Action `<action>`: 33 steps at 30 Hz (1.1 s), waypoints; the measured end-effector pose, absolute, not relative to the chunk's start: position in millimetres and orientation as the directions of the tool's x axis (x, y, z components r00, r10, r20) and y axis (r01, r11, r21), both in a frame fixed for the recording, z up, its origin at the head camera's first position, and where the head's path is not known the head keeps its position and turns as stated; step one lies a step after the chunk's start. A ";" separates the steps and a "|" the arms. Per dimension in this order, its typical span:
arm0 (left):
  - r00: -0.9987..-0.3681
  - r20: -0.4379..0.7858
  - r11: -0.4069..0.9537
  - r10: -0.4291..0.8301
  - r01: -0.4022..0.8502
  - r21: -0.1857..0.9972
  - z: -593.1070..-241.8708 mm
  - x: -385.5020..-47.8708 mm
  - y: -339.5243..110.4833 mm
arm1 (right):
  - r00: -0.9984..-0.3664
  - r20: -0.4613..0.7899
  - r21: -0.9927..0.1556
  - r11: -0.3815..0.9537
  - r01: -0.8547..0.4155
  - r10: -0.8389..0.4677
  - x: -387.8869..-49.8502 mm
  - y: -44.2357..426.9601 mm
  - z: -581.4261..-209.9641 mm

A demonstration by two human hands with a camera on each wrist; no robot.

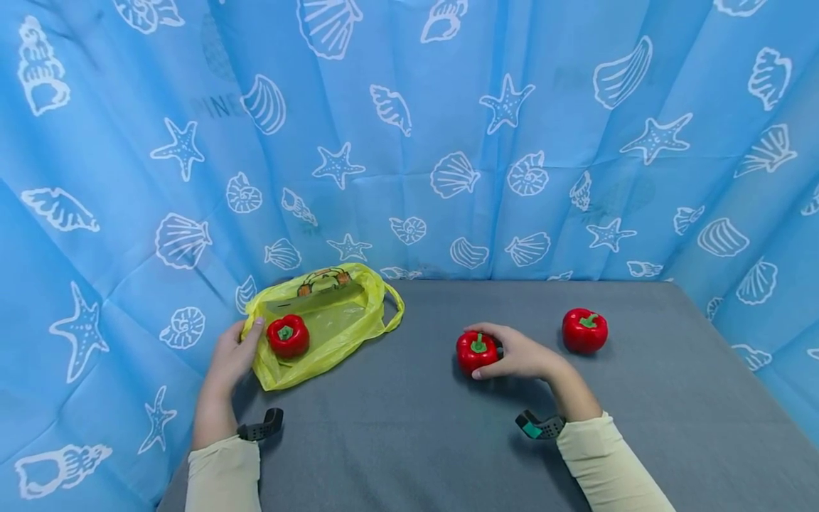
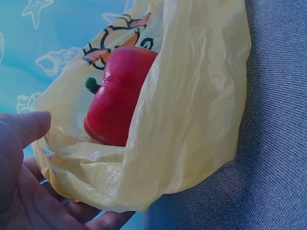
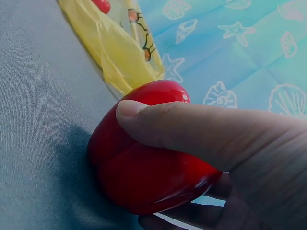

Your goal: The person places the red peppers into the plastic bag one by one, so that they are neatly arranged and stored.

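Note:
A yellow plastic bag (image 1: 345, 359) lies on the table with its mouth spread, one red bell pepper (image 1: 288, 336) inside. My left hand (image 1: 233, 355) pinches the bag's left edge between thumb and fingers; in the left wrist view the thumb (image 2: 36, 125) is above the film and the fingers under it. Right of the bag, my right hand (image 1: 515, 352) grips a second red bell pepper (image 1: 472, 359), green stem up. The right wrist view shows the thumb (image 3: 158, 122) across that pepper (image 3: 139, 177). Whether it touches the table I cannot tell.
A third red bell pepper (image 1: 584, 331) stands on the grey tabletop (image 1: 397, 441), to the right of my right hand. Behind and at both sides hangs a blue curtain (image 1: 409, 171) with white shells and starfish. The bag's handle loop (image 1: 395, 309) sticks out rightward.

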State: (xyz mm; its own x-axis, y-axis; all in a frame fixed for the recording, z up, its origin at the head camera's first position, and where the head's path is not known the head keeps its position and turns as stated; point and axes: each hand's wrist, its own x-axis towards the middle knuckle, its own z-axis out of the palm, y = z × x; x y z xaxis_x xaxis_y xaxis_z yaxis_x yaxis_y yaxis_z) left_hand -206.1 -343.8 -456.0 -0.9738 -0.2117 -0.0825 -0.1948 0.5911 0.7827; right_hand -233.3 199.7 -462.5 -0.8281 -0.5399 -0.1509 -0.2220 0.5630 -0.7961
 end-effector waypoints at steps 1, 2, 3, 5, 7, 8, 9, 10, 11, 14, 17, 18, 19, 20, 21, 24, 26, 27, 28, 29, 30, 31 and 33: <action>-0.973 -0.084 0.588 -0.213 -0.197 0.785 -455.6 -206.2 -344.0 | -0.829 -0.150 -0.796 0.563 -0.222 -0.539 -233.2 198.6 -461.8; -0.974 -0.082 0.587 -0.212 -0.194 0.786 -455.2 -206.2 -344.5 | -0.830 -0.147 -0.795 0.564 -0.224 -0.538 -233.3 197.5 -461.0; -0.974 -0.080 0.586 -0.211 -0.191 0.788 -455.0 -206.3 -345.1 | -0.829 -0.142 -0.794 0.562 -0.230 -0.541 -233.3 196.6 -460.5; -0.975 -0.073 0.591 -0.211 -0.187 0.785 -455.0 -206.8 -344.9 | -0.829 -0.133 -0.794 0.559 -0.239 -0.543 -233.4 195.1 -459.7; -0.976 -0.061 0.592 -0.209 -0.176 0.787 -455.0 -206.7 -344.4 | -0.831 -0.123 -0.795 0.554 -0.245 -0.543 -233.4 193.1 -459.2; -0.976 -0.055 0.595 -0.209 -0.172 0.785 -455.0 -206.6 -344.1 | -0.832 -0.118 -0.796 0.552 -0.248 -0.543 -233.3 192.4 -459.2; -0.976 -0.053 0.596 -0.210 -0.171 0.785 -455.1 -206.4 -343.4 | -0.832 -0.112 -0.796 0.550 -0.252 -0.543 -233.3 191.7 -459.4; -0.976 -0.052 0.599 -0.212 -0.172 0.782 -455.0 -206.3 -342.6 | -0.835 -0.110 -0.796 0.551 -0.250 -0.539 -233.2 190.6 -459.5; -0.976 -0.052 0.598 -0.213 -0.172 0.782 -454.9 -206.2 -342.2 | -0.840 -0.109 -0.796 0.552 -0.247 -0.532 -233.1 189.7 -459.5; -0.975 -0.063 0.595 -0.214 -0.181 0.783 -454.2 -205.7 -341.1 | -0.847 -0.096 -0.799 0.548 -0.248 -0.523 -232.9 185.5 -459.4; -0.974 -0.073 0.588 -0.216 -0.189 0.787 -452.9 -206.0 -341.4 | -0.850 -0.080 -0.806 0.536 -0.251 -0.520 -234.5 178.7 -458.6; -0.974 -0.074 0.586 -0.215 -0.189 0.788 -452.4 -206.3 -342.0 | -0.848 -0.072 -0.810 0.527 -0.257 -0.524 -235.3 176.2 -458.3; -0.974 -0.073 0.587 -0.215 -0.189 0.787 -452.0 -206.6 -341.9 | -0.847 -0.066 -0.814 0.520 -0.260 -0.527 -235.6 173.8 -458.1; -0.974 -0.070 0.589 -0.215 -0.187 0.786 -451.7 -206.9 -341.9 | -0.848 -0.064 -0.816 0.517 -0.259 -0.526 -236.0 171.3 -457.9; -0.974 -0.067 0.591 -0.215 -0.184 0.785 -451.5 -207.2 -342.1 | -0.846 -0.059 -0.818 0.511 -0.262 -0.529 -236.3 168.9 -457.7; -0.976 -0.053 0.598 -0.213 -0.173 0.782 -451.6 -207.3 -342.1 | -0.845 -0.053 -0.822 0.504 -0.267 -0.533 -236.2 161.1 -455.4; -0.976 -0.048 0.601 -0.214 -0.170 0.781 -452.2 -206.9 -342.1 | -0.845 -0.050 -0.822 0.503 -0.269 -0.533 -236.2 155.5 -453.3; -0.976 -0.046 0.601 -0.213 -0.168 0.781 -452.5 -206.7 -342.2 | -0.843 -0.046 -0.824 0.498 -0.271 -0.536 -236.2 152.6 -452.3; -0.976 -0.045 0.601 -0.211 -0.166 0.781 -452.9 -206.4 -342.3 | -0.843 -0.045 -0.825 0.496 -0.272 -0.536 -236.6 149.6 -451.7; -0.977 -0.043 0.602 -0.210 -0.164 0.781 -453.4 -206.3 -342.6 | -0.843 -0.041 -0.826 0.492 -0.273 -0.537 -237.3 146.7 -451.3; -0.977 -0.043 0.604 -0.210 -0.164 0.780 -453.8 -206.2 -342.7 | -0.843 -0.036 -0.827 0.490 -0.276 -0.536 -238.3 143.7 -451.2; -0.977 -0.044 0.603 -0.209 -0.164 0.781 -454.0 -206.0 -342.6 | -0.845 -0.030 -0.829 0.486 -0.277 -0.534 -239.5 140.7 -451.1; -0.977 -0.048 0.600 -0.207 -0.165 0.782 -454.3 -206.1 -342.6 | -0.852 -0.022 -0.831 0.484 -0.275 -0.522 -241.9 134.4 -451.0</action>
State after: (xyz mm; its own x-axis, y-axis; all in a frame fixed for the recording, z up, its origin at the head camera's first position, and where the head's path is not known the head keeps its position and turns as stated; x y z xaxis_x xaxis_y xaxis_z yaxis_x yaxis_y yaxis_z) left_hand -206.1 -342.6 -454.3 -0.9773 -0.2066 -0.0478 -0.1652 0.6004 0.7825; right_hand -241.9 134.4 -451.0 -0.8524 -0.5224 -0.0223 -0.2748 0.4839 -0.8308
